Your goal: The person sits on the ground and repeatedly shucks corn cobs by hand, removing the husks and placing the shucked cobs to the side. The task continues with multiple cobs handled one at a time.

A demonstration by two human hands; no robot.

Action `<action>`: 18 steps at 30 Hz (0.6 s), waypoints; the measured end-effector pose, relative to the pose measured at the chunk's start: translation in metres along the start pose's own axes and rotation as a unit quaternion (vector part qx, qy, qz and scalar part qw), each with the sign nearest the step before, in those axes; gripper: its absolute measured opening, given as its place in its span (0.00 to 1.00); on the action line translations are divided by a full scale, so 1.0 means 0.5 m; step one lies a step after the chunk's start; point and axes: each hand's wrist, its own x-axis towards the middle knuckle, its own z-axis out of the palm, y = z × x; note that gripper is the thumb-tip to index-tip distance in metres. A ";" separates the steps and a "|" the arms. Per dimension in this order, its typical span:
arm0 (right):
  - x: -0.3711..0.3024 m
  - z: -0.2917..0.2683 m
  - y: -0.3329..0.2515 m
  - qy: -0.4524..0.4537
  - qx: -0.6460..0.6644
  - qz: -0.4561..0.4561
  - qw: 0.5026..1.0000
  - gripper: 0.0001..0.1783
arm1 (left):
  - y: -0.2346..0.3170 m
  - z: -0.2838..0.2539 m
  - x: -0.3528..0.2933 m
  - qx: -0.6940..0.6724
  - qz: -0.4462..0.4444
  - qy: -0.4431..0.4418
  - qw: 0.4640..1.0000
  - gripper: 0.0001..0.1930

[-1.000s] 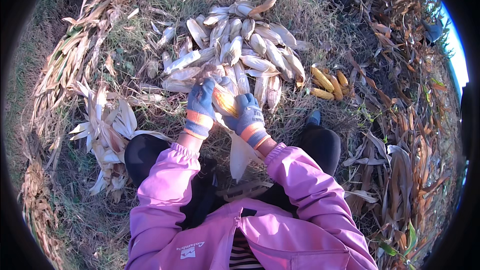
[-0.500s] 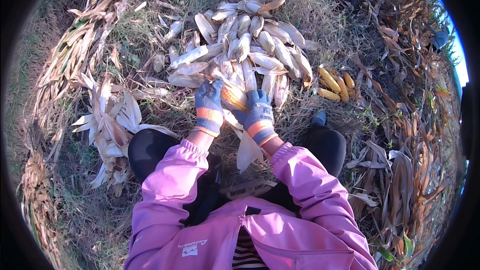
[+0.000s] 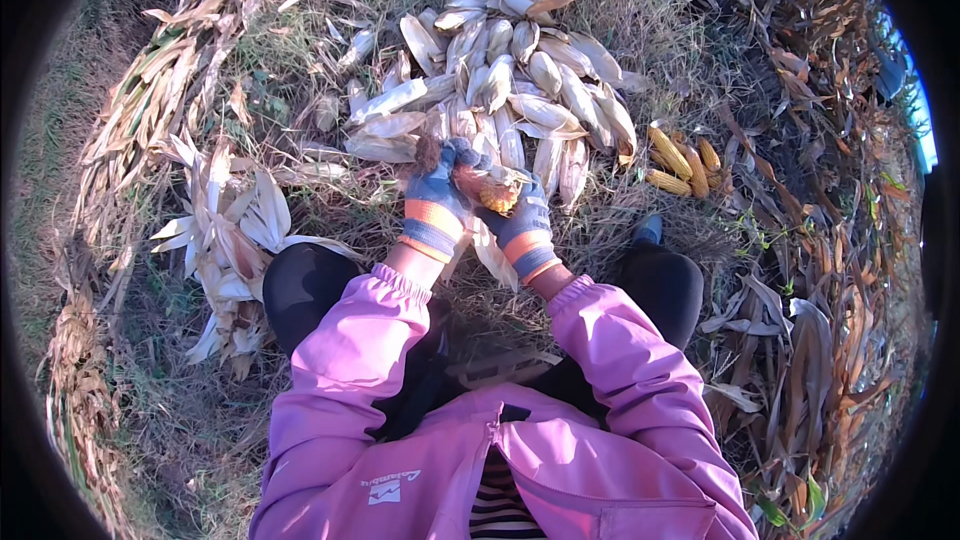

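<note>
Both my hands wear dark blue gloves with orange and grey cuffs. An ear of corn (image 3: 500,197) sits in my right hand (image 3: 527,212), its orange-yellow kernels facing me end-on and the rest hidden by the fingers. Right against it, my left hand (image 3: 438,190) is closed, slightly blurred, with a tuft of brown corn silk (image 3: 428,153) at its fingers. Pale husk leaves (image 3: 493,256) hang beneath the hands. Just beyond them lies a heap of unhusked corn ears (image 3: 497,80).
Several bare yellow ears (image 3: 672,155) lie on the dry grass to the right. Stripped husks (image 3: 225,255) are piled beside my left knee (image 3: 305,290). Dry stalks and leaves (image 3: 810,360) line the right side, with more stalks (image 3: 150,100) along the left.
My hands have drawn closer together. The ear has turned from lying lengthwise to pointing its end toward me, and a brown silk tuft now shows at my left hand.
</note>
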 end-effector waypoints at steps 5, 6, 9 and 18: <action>0.009 -0.007 -0.040 -0.059 -0.004 -0.034 0.998 0.36 | 0.026 -0.029 0.004 -0.108 0.003 -0.005 0.994 0.12; 0.010 -0.005 -0.041 -0.056 0.012 -0.030 0.998 0.35 | 0.024 -0.034 0.006 -0.113 0.002 -0.024 0.993 0.12; 0.007 0.008 -0.051 -0.042 0.068 -0.024 0.997 0.34 | 0.028 -0.059 0.009 -0.118 0.008 -0.054 0.992 0.11; 0.008 0.027 -0.037 0.011 0.401 0.137 0.906 0.25 | 0.025 -0.027 -0.016 -0.204 -0.112 0.000 0.972 0.11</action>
